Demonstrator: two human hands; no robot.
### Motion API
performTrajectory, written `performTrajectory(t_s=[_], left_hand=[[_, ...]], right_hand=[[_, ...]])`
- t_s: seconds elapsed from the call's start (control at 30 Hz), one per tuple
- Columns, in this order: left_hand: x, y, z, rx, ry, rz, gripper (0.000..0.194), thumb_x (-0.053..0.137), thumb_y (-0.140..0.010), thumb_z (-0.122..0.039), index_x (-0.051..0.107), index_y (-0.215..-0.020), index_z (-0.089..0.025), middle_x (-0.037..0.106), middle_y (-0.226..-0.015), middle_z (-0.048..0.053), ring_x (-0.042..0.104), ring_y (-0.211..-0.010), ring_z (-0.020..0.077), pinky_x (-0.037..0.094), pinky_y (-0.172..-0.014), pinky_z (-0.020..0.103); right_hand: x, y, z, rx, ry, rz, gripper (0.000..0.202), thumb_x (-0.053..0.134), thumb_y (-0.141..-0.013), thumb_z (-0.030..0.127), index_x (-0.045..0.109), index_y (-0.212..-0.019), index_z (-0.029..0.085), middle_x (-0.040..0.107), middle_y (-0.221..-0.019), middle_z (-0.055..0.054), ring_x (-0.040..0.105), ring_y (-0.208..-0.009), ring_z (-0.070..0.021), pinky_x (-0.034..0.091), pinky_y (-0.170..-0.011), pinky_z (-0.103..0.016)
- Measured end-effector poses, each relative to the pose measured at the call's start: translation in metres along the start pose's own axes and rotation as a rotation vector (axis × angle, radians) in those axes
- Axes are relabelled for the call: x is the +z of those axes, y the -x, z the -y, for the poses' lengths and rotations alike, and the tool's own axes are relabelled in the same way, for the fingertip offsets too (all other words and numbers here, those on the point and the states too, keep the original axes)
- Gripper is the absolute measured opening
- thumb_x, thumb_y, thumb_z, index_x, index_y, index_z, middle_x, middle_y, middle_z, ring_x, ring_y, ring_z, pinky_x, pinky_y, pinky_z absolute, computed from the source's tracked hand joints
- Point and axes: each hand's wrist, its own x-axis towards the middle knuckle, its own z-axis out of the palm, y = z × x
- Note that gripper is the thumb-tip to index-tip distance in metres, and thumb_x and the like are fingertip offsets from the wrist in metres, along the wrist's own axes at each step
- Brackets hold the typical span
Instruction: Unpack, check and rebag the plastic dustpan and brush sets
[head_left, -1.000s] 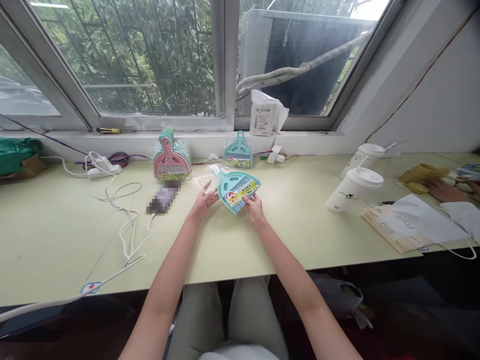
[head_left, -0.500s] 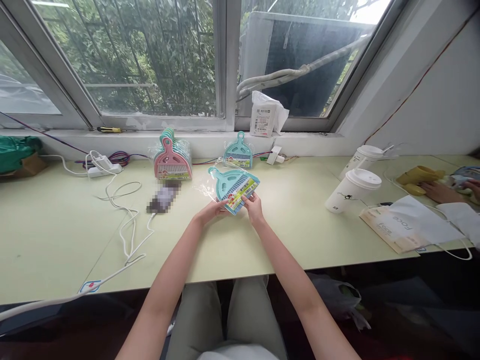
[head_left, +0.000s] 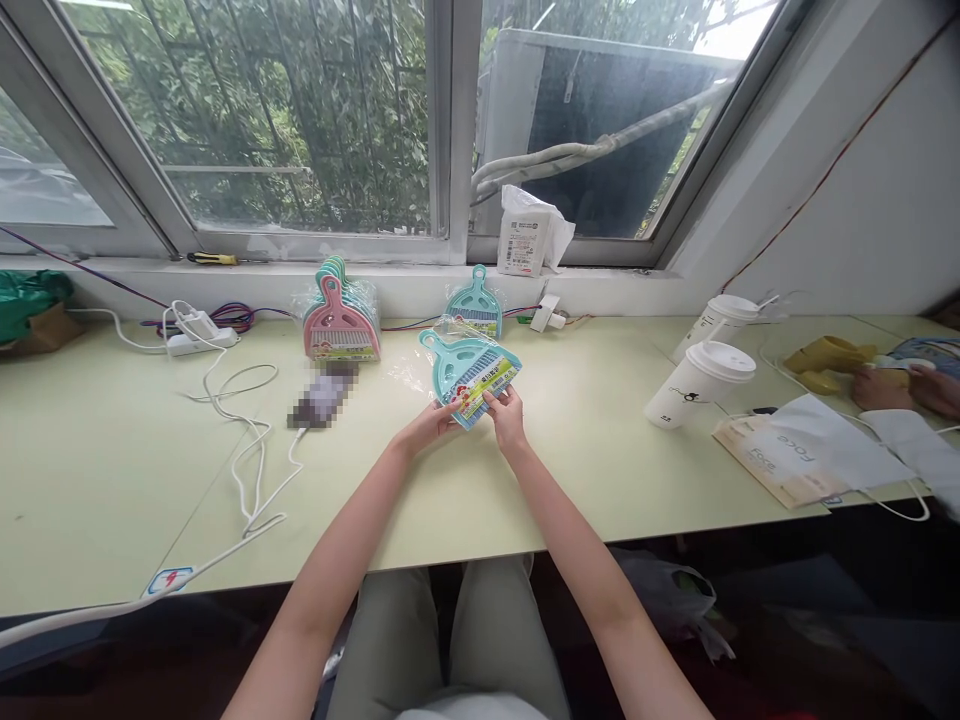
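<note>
A teal dustpan and brush set (head_left: 469, 372) in clear wrapping, with a yellow label, is tilted above the table in front of me. My left hand (head_left: 435, 424) grips its lower left edge, and my right hand (head_left: 506, 412) pinches its lower right edge by the label. Behind it, another teal set (head_left: 477, 302) leans upright against the wall below the window. To the left stands a row of similar wrapped sets, with a pink one (head_left: 341, 325) in front.
A blurred phone (head_left: 322, 395), white cables and a power strip (head_left: 202, 335) lie left. Two white cups (head_left: 701, 385) and a paper bag (head_left: 795, 450) stand or lie right. At the far right, another person's hands (head_left: 892, 385) touch a yellow object (head_left: 825, 360).
The view has shifted slightly. My hands keep the teal set in nearly the same pose. The other person's hands at the far right have moved around the yellow object.
</note>
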Motion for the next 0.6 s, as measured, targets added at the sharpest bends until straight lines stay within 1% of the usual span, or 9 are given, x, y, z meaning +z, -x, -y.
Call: performTrajectory(t_s=[0.07, 0.17, 0.23, 0.3, 0.37, 0.47, 0.53, 0.6], left_hand=[[0.006, -0.003, 0.001, 0.118, 0.023, -0.06, 0.051, 0.071, -0.076, -0.035, 0.053, -0.121, -0.018, 0.062, -0.123, 0.012, 0.061, -0.11, 0.0256, 0.047, -0.099, 0.044], [0.012, -0.006, 0.005, 0.283, 0.024, -0.192, 0.064, 0.076, -0.071, -0.033, 0.045, -0.126, -0.022, 0.06, -0.125, 0.01, 0.059, -0.113, 0.0246, 0.045, -0.1, 0.045], [0.015, -0.006, 0.007, 0.307, -0.002, -0.27, 0.072, 0.078, -0.068, -0.033, 0.039, -0.128, -0.024, 0.058, -0.126, 0.009, 0.059, -0.113, 0.0248, 0.046, -0.099, 0.047], [0.016, -0.005, 0.007, 0.271, -0.044, -0.299, 0.074, 0.078, -0.067, -0.034, 0.039, -0.129, -0.024, 0.058, -0.126, 0.01, 0.059, -0.112, 0.0259, 0.048, -0.095, 0.048], [0.016, -0.002, 0.006, 0.211, -0.095, -0.256, 0.071, 0.077, -0.067, -0.036, 0.042, -0.127, -0.023, 0.058, -0.127, 0.011, 0.059, -0.111, 0.0275, 0.05, -0.093, 0.048], [0.016, 0.002, 0.002, 0.151, -0.141, -0.118, 0.064, 0.075, -0.069, -0.038, 0.047, -0.125, -0.022, 0.057, -0.129, 0.012, 0.057, -0.114, 0.0283, 0.05, -0.092, 0.047], [0.018, 0.004, 0.001, 0.134, -0.129, -0.062, 0.061, 0.072, -0.073, -0.04, 0.047, -0.126, -0.022, 0.055, -0.132, 0.012, 0.056, -0.116, 0.0272, 0.048, -0.095, 0.046], [0.023, 0.005, 0.002, 0.117, -0.088, -0.022, 0.057, 0.068, -0.077, -0.041, 0.047, -0.127, -0.023, 0.052, -0.136, 0.011, 0.055, -0.118, 0.0261, 0.046, -0.098, 0.046]], right_hand=[[0.003, 0.002, -0.002, -0.02, -0.003, -0.03, 0.046, 0.075, -0.066, 0.031, 0.055, -0.106, 0.021, 0.067, -0.103, -0.006, 0.064, -0.097, -0.0203, 0.056, -0.084, -0.038], [0.007, 0.003, -0.006, -0.033, -0.009, -0.072, 0.047, 0.075, -0.066, 0.031, 0.054, -0.108, 0.021, 0.066, -0.106, -0.007, 0.064, -0.099, -0.02, 0.055, -0.085, -0.038], [0.007, 0.002, -0.007, -0.03, -0.005, -0.072, 0.047, 0.075, -0.066, 0.031, 0.054, -0.107, 0.021, 0.066, -0.105, -0.007, 0.064, -0.099, -0.0199, 0.055, -0.085, -0.037], [0.005, 0.0, -0.004, -0.023, 0.013, -0.041, 0.045, 0.075, -0.066, 0.031, 0.055, -0.105, 0.021, 0.066, -0.104, -0.007, 0.064, -0.098, -0.0199, 0.055, -0.085, -0.038], [0.001, -0.002, 0.001, -0.02, 0.034, 0.012, 0.045, 0.075, -0.066, 0.032, 0.055, -0.105, 0.021, 0.067, -0.103, -0.006, 0.064, -0.096, -0.0201, 0.055, -0.084, -0.038], [-0.003, -0.003, 0.011, -0.038, 0.038, 0.075, 0.044, 0.075, -0.067, 0.031, 0.055, -0.105, 0.021, 0.067, -0.104, -0.007, 0.064, -0.096, -0.0206, 0.055, -0.082, -0.038], [-0.003, -0.003, 0.013, -0.057, 0.027, 0.06, 0.044, 0.074, -0.067, 0.031, 0.055, -0.106, 0.021, 0.067, -0.106, -0.007, 0.064, -0.097, -0.0205, 0.055, -0.082, -0.037], [-0.002, -0.002, 0.011, -0.07, 0.019, -0.004, 0.043, 0.073, -0.068, 0.031, 0.055, -0.106, 0.021, 0.067, -0.106, -0.007, 0.064, -0.095, -0.0196, 0.055, -0.081, -0.036]])
